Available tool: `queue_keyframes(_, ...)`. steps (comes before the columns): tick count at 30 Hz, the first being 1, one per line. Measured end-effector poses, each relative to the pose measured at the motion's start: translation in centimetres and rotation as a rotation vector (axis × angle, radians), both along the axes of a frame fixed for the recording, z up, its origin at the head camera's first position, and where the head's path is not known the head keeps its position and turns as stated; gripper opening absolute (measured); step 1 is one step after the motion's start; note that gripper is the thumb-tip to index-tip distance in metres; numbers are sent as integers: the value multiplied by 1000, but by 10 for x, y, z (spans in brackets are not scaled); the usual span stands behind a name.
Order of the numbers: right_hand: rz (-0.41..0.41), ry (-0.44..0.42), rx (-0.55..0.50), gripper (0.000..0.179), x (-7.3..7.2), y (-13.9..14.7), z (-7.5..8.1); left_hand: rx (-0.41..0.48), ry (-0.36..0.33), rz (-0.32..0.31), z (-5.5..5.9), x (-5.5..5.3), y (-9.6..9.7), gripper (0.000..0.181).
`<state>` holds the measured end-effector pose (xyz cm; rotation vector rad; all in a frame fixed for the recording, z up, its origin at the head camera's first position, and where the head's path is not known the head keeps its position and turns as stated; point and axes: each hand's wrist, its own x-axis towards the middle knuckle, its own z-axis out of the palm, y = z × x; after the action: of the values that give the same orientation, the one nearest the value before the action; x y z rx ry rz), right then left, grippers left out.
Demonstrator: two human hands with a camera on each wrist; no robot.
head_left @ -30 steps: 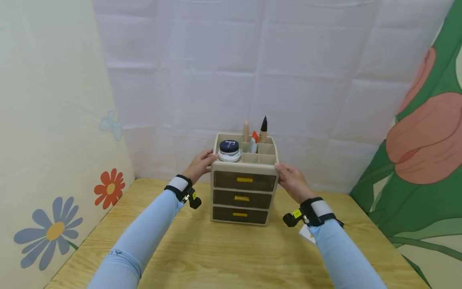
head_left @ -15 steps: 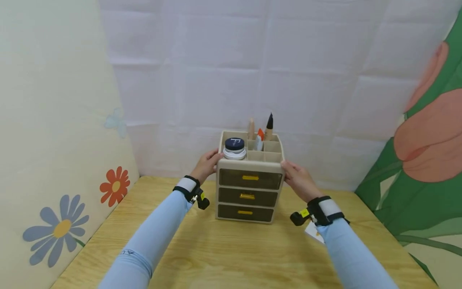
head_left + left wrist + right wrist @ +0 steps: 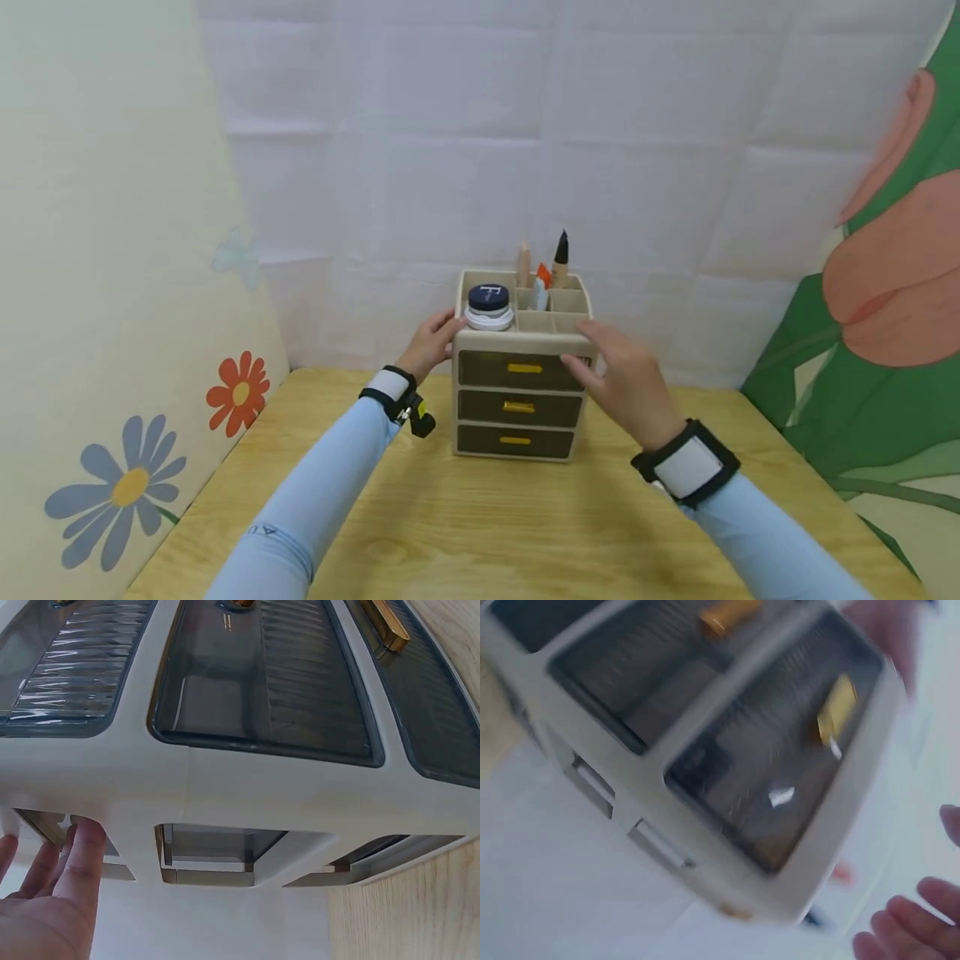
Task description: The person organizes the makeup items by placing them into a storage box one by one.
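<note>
A cream desktop organizer (image 3: 517,339) stands upright on the wooden table, with dark see-through drawers and gold handles. My left hand (image 3: 431,343) rests against its upper left side; in the left wrist view the fingers (image 3: 81,862) lie fairly straight at a side cutout. In front of the upper right corner is my right hand (image 3: 630,379), thumb and fingers apart, holding nothing. The right wrist view shows its fingertips (image 3: 907,922) apart from the organizer. In the top compartments sit a round jar with a navy lid (image 3: 488,297), a small tube with an orange end (image 3: 540,287) and a black-tipped pen (image 3: 561,258).
Beneath the jar lies a white round case (image 3: 489,320). A beige stick-shaped item (image 3: 524,265) stands in a rear compartment. Behind the wooden table (image 3: 450,533) hangs a creased white cloth (image 3: 390,192), and flower-printed panels (image 3: 862,400) flank both sides.
My right hand has let go of the organizer's right side and come round towards its front, its wrist turning. The left hand stays at the left side. The white card by the right wrist is now hidden.
</note>
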<state>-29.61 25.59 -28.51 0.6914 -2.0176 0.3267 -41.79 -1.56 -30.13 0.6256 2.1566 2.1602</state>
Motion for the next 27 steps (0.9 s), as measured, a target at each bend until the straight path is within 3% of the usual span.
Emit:
queue_keyframes(3,40,117,231,46,6,-19,-16,-2,-1,3,0,2,-2,56)
queue_keyframes(5,43,149,352,44,5,-30,-29,-6,-7,-2,3,7,-4,57)
queue_keyframes(9,0,179,515,35,-6,-44,-55,-3,-13,-2,3,5,-6,57)
queue_keyframes(15,-32,194,526,7,-26,-46,-80,-13,3,10,-3,0,-4,55)
queue_keyframes(21,-64,204,522,51,-35,-45,-96,-29,-10,14,-6,1,-3,55)
queue_keyframes(27,-102,212,545,48,-39,-49,-100,-14,-18,8,-6,-1,-4,54)
